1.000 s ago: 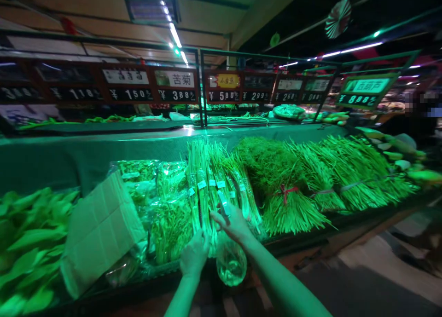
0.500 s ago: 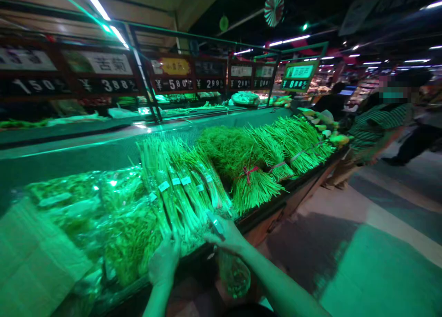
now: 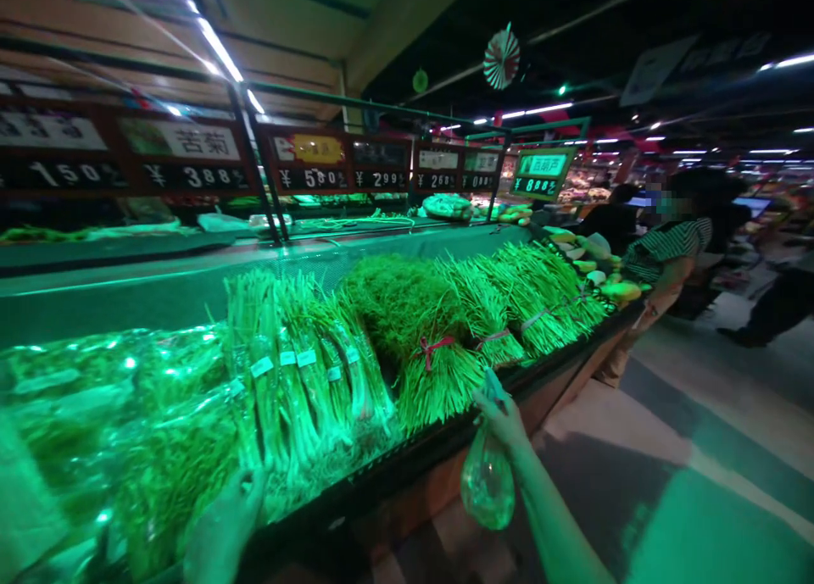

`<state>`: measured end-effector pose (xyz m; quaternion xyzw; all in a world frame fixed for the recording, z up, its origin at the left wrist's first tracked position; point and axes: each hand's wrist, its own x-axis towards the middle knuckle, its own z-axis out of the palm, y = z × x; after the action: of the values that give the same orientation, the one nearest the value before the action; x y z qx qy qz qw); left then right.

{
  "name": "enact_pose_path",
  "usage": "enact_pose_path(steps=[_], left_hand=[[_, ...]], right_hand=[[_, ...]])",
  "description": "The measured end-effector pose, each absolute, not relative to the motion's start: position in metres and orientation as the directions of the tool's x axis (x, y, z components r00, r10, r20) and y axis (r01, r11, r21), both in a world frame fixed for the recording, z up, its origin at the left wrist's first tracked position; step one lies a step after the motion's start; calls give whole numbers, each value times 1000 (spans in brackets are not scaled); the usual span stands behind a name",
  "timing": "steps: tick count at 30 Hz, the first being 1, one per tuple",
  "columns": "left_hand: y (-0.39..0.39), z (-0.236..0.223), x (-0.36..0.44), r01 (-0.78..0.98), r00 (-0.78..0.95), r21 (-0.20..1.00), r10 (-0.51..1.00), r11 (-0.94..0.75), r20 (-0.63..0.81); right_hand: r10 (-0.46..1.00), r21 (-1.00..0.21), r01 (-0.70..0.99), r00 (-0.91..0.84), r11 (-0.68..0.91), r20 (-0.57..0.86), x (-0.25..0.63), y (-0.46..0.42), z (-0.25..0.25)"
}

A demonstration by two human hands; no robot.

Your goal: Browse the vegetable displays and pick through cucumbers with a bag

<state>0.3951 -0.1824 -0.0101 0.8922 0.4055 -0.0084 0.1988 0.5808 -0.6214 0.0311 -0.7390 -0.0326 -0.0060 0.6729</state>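
This is a dim market, and green light shines down on a long counter (image 3: 407,491) full of vegetables. Nearest to the camera, the right hand (image 3: 502,420) reaches out past the counter's edge. Its grip is closed on the neck of a clear bag (image 3: 487,486), so the bag hangs free in the air, just off the counter. Something sits low in the bag, but the shine hides what it is. A small pale bit pokes up from the top of the fist, and I cannot tell what that is either.

The left hand (image 3: 222,525) is low at the bottom of the view, up against the bagged greens (image 3: 158,448) and just by the ends of the green onions (image 3: 298,380). It is blurred and cut off, so I cannot tell if it is grasping anything or only resting there.

The green onions lie in a row with small white tags (image 3: 261,367) facing out, likely so people can read them. Beside them are tied greens (image 3: 432,380) with a red band (image 3: 431,351) that keeps a bunch together. Farther off are a pile of gourds (image 3: 594,266), a shopper in a striped top (image 3: 667,249), and price signs (image 3: 184,164) set up high so they can be seen from far away.

Since the last picture, the right hand and the bag have moved away from the onions, and the left hand sits lower.
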Motion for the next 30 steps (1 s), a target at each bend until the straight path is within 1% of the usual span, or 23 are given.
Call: enact_pose_path(steps=[2, 4, 6, 7, 8, 10, 12, 15, 16, 18, 20, 22, 27, 30], left_hand=[[-201, -8, 406, 709, 674, 387, 728, -590, -125], [-238, -3, 425, 653, 707, 441, 704, -615, -64], [-288, 4, 453, 602, 739, 507, 671, -617, -61], [-313, 6, 468, 555, 779, 543, 622, -629, -76], [-336, 8, 482, 532, 798, 556, 598, -639, -75], [-371, 10, 506, 544, 802, 547, 586, -636, -115], [-387, 9, 521, 582, 782, 532, 603, -615, -158], [-384, 6, 532, 647, 733, 518, 645, -559, -219], [-382, 5, 533, 667, 713, 515, 662, -538, -231], [-379, 4, 535, 710, 665, 499, 707, -497, -241], [-383, 2, 536, 751, 612, 468, 757, -465, -229], [-391, 2, 536, 776, 575, 443, 792, -450, -203], [-407, 3, 536, 804, 514, 432, 843, -409, -159], [-409, 4, 536, 826, 462, 434, 873, -359, -158]], right_hand=[[70, -996, 51, 996, -77, 46, 590, -632, 35], [170, -995, 64, 984, -76, 50, 592, -623, 42], [326, -990, 106, 943, -94, 70, 591, -601, 52], [403, -986, 127, 912, -108, 74, 590, -587, 58], [463, -983, 139, 884, -118, 69, 590, -575, 65], [523, -982, 151, 849, -113, 71, 593, -556, 76], [513, -990, 132, 854, -55, 86, 603, -551, 86], [438, -994, 94, 892, 58, 110, 630, -564, 96], [412, -994, 90, 904, 67, 110, 641, -569, 100], [394, -993, 113, 912, 33, 117, 658, -577, 106], [445, -987, 157, 887, -43, 122, 670, -575, 113], [520, -980, 182, 847, -86, 112, 675, -564, 120], [616, -995, 92, 786, -40, 48, 679, -514, 144], [652, -994, 101, 757, -46, 47, 693, -490, 157]])
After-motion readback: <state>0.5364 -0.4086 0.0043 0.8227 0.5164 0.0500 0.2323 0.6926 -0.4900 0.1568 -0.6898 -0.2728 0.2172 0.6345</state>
